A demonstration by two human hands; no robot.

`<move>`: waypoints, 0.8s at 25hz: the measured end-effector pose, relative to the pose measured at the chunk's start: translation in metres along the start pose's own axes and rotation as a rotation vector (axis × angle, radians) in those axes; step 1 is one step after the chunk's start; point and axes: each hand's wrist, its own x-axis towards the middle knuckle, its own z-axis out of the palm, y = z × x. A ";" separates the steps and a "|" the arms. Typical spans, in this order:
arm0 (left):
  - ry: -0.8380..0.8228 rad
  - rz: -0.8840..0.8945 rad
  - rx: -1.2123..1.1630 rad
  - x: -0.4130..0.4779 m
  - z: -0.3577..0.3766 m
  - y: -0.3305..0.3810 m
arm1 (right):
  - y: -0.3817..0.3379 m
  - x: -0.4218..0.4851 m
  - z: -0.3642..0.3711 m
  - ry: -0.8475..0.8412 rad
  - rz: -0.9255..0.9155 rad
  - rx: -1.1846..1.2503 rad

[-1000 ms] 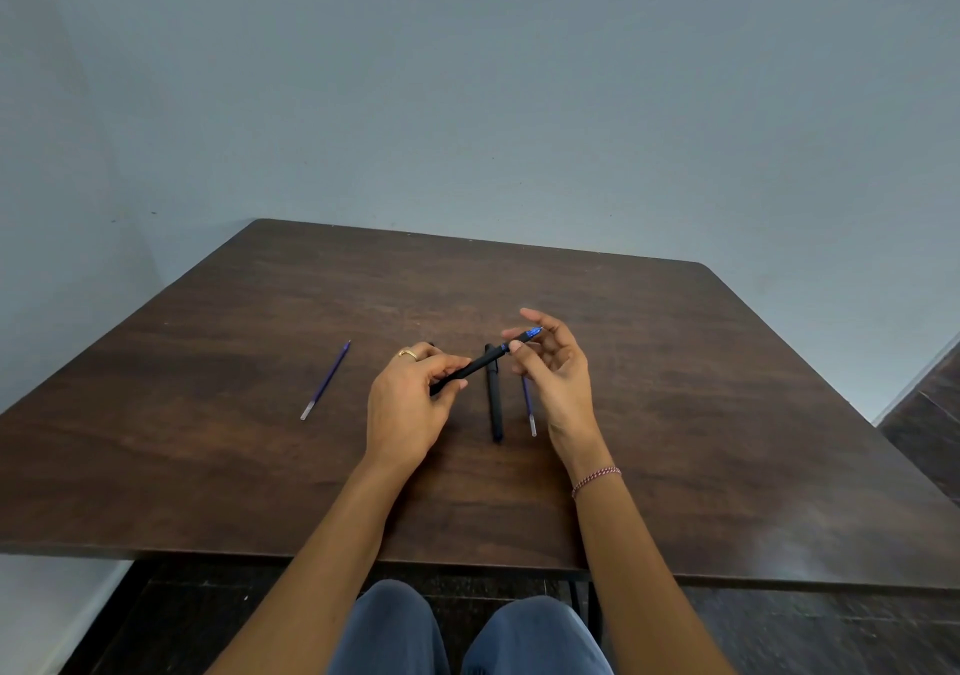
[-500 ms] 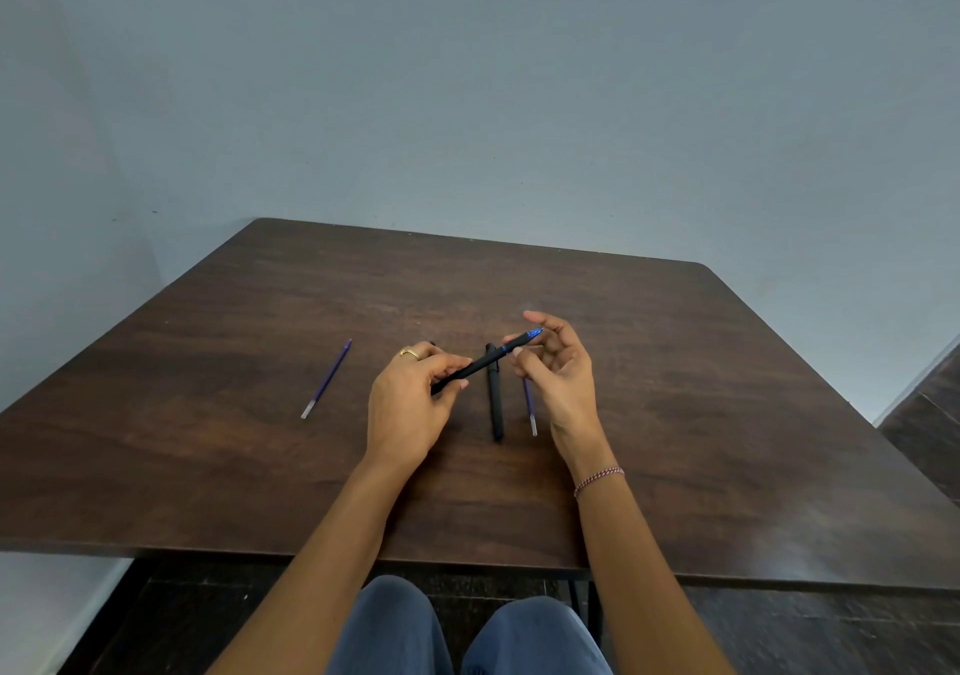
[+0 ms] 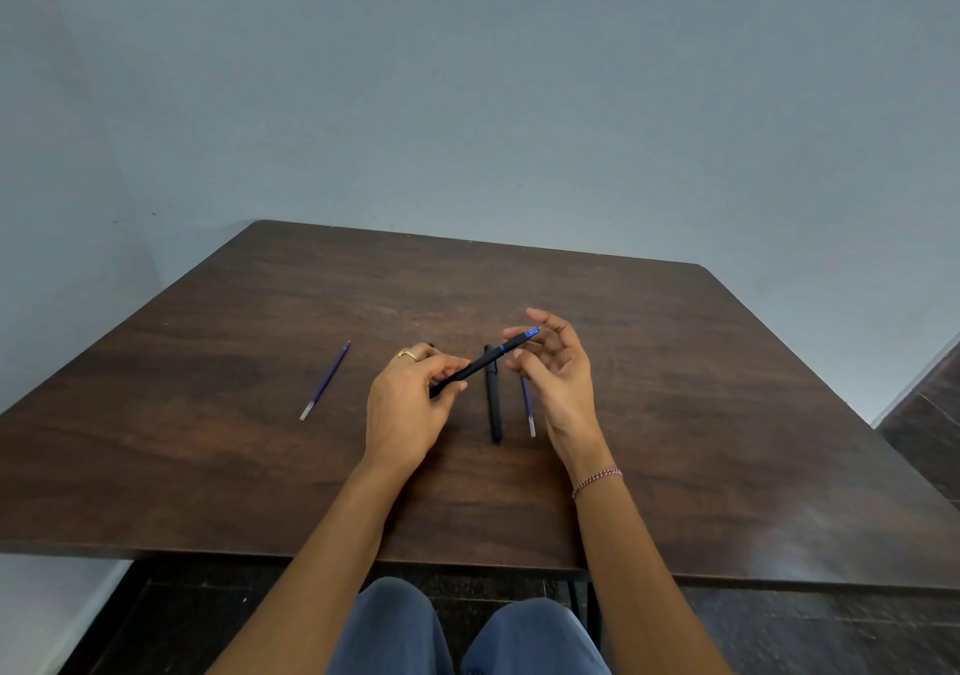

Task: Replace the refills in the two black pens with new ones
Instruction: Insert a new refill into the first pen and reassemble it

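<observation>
My left hand (image 3: 410, 404) pinches the lower end of the tilted black pen (image 3: 480, 365), my right hand (image 3: 558, 373) hovering, fingers loosely spread, beside its blue tip (image 3: 532, 332).

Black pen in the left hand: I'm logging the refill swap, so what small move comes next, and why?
Probably pinch the blue tip with the right hand and twist it. The left hand grips the black pen by its barrel, the right hand's fingers sit open beside the tip, and a thin blue refill lies on the dark wooden table.
</observation>
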 end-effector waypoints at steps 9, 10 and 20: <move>0.000 0.016 -0.015 -0.001 -0.001 0.000 | 0.003 0.002 0.002 0.061 0.043 0.004; 0.001 0.018 -0.014 -0.001 -0.001 0.000 | 0.003 0.003 0.002 0.060 0.050 0.041; 0.015 0.025 -0.011 -0.001 0.000 0.000 | 0.000 0.002 0.002 0.104 0.091 0.067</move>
